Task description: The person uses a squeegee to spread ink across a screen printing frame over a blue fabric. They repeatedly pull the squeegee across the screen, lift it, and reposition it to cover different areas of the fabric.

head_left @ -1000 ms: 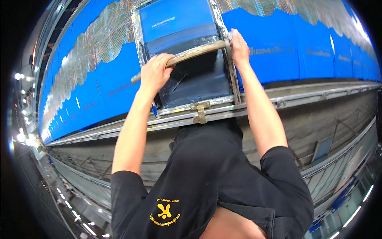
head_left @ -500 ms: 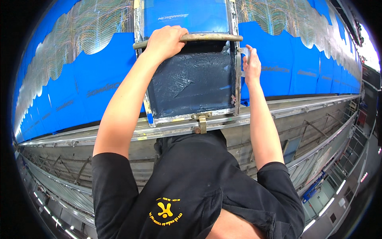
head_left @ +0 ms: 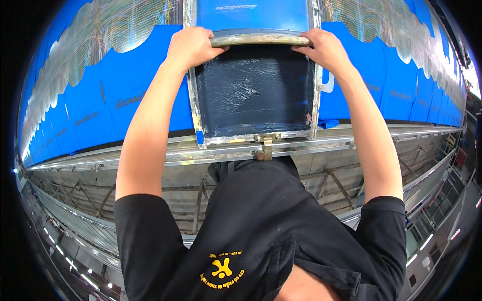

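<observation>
My left hand (head_left: 192,47) and my right hand (head_left: 327,49) are both closed on the ends of a squeegee (head_left: 261,40) with a worn, pale bar. It lies crosswise over a narrow screen-printing frame (head_left: 226,140). Dark, glossy ink (head_left: 251,95) coats the near part of the frame, between the squeegee and my body. Beyond the bar, blue shows through the mesh (head_left: 256,17). A pale handle (head_left: 327,82) sticks out from the frame's right side, below my right wrist. The squeegee's blade is mostly hidden.
Blue fabric pieces (head_left: 135,90) lie on both sides of the frame, over a shiny, scratched table surface (head_left: 155,30). A metal rail (head_left: 361,140) runs along the near edge, where a brass-coloured bracket (head_left: 268,149) at the frame's front meets it. Another long table (head_left: 75,213) stands behind me.
My right hand has left the frame's side handle and taken hold of the squeegee's right end. My left hand has slid to its left end. The frame now appears farther right in view.
</observation>
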A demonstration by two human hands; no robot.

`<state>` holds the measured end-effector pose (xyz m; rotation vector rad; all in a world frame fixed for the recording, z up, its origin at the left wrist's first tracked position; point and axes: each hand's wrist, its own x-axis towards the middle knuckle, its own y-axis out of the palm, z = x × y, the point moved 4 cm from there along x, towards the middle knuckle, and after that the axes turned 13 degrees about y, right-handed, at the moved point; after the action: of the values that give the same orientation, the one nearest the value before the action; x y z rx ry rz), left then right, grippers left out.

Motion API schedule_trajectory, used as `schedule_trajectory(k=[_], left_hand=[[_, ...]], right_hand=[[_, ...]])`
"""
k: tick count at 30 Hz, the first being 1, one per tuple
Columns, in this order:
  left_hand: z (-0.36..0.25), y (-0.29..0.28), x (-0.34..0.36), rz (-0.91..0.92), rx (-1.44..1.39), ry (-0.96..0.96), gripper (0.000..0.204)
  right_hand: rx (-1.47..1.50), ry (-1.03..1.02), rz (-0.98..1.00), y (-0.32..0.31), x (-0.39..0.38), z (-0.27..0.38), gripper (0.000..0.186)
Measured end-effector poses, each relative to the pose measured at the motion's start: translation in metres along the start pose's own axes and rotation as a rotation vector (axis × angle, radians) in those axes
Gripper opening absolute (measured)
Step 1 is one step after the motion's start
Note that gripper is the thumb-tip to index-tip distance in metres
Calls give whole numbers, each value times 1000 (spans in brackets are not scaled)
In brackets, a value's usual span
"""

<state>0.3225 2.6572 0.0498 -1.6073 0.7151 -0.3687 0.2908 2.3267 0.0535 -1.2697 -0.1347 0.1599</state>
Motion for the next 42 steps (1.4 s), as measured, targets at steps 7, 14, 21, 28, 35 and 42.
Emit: schedule_trajectory(k=[7, 14, 21, 28, 35, 42], left_hand=[[-12, -1, -12, 70, -34, -82, 60], [-47, 18, -57, 44, -76, -119, 57], [-125, 51, -160, 29, -193, -183, 49], [-136, 70, -189, -129, -119, -143, 47], [-127, 10, -159, 239, -205, -158, 46], [-58, -22, -66, 34, -130, -41, 39]], right_hand=[[-101, 170, 17, 15, -6, 11, 36], [-126, 178, 67, 20, -63, 15, 28], [12, 95, 0, 31, -192, 39, 8], [88, 57, -244, 42, -222, 46, 17], [89, 107, 128, 8, -190, 40, 19], [8, 104, -35, -20, -78, 17, 20]])
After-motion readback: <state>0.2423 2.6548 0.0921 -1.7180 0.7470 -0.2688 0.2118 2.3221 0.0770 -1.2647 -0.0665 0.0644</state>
